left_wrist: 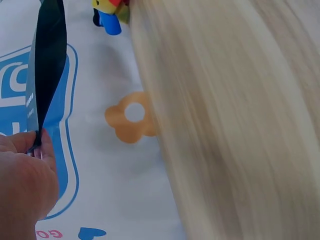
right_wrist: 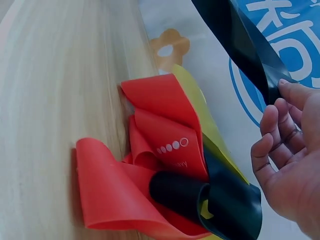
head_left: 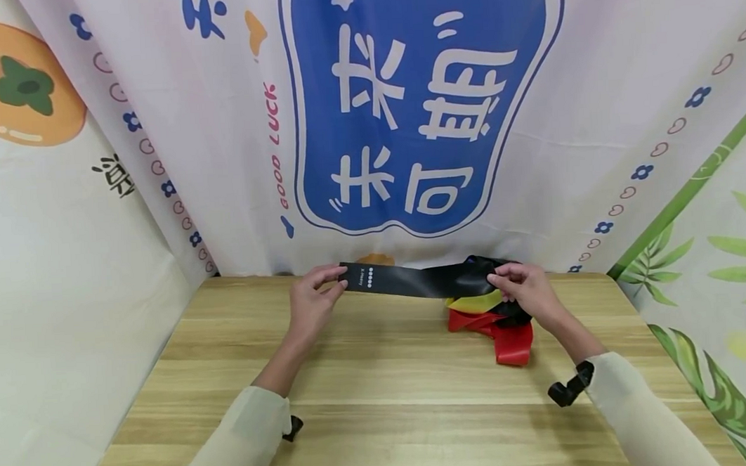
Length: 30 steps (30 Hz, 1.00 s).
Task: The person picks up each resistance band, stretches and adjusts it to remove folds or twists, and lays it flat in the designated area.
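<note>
A flat black band (head_left: 407,280) with white dots and small print near its left end is held stretched sideways above the table's back edge. My left hand (head_left: 313,299) pinches its printed end between thumb and fingers, also visible in the left wrist view (left_wrist: 30,175). At the other end, my right hand (head_left: 524,292) pinches the band between thumb and forefinger, the other fingers loosely bent (right_wrist: 295,145). Just below the right hand lies a tangled pile with a red band (right_wrist: 165,145), a yellow band (right_wrist: 200,105) and more black band (right_wrist: 232,200).
The wooden table (head_left: 382,415) reaches back to a hanging printed cloth (head_left: 251,197) with a blue panel. Cloth with a leaf pattern hangs at the right, and pale cloth with an orange fruit print at the left. Black straps are on both wrists.
</note>
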### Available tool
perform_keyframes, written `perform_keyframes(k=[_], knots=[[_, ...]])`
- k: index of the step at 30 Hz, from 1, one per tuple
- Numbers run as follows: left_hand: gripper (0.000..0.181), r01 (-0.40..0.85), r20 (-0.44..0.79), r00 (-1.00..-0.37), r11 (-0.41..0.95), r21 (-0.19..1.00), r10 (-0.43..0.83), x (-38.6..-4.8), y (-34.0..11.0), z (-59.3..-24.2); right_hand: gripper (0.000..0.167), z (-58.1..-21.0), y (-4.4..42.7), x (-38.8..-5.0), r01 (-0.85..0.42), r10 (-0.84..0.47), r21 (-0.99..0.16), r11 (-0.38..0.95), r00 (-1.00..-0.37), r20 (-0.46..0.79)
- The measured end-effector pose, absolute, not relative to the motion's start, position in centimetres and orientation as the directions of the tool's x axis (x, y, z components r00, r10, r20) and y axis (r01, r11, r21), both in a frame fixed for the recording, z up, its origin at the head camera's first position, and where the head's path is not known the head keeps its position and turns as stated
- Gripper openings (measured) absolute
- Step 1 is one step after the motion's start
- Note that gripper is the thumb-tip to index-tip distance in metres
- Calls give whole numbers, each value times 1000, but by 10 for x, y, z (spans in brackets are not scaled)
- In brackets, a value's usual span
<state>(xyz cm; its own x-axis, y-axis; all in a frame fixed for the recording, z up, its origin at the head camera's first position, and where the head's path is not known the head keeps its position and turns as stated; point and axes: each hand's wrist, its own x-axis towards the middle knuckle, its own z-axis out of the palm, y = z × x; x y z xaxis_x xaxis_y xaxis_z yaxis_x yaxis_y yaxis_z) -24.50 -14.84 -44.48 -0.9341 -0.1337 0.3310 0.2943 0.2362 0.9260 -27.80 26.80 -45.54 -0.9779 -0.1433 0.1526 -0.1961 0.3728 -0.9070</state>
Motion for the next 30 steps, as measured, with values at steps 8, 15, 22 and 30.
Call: perform_keyframes(k=[8, 15, 22, 30], knots=[[24, 247, 302, -940, 290, 924, -159, -244, -154, -452, 30, -458, 261, -273, -203, -132, -932, 300, -976, 170], [24, 253, 309, -937, 295, 921, -162, -244, -158, -457, 28, -462, 257, -271, -133, -63, -964, 229, -991, 121], [24, 251, 305, -940, 295, 922, -152, -244, -160, -458, 8, -462, 251, -269, -105, -45, -994, 43, -994, 103], [25, 221, 272, -953, 307, 926, -132, -244, -166, -464, 7, -465, 249, -267, -97, -65, -991, -91, -993, 103]])
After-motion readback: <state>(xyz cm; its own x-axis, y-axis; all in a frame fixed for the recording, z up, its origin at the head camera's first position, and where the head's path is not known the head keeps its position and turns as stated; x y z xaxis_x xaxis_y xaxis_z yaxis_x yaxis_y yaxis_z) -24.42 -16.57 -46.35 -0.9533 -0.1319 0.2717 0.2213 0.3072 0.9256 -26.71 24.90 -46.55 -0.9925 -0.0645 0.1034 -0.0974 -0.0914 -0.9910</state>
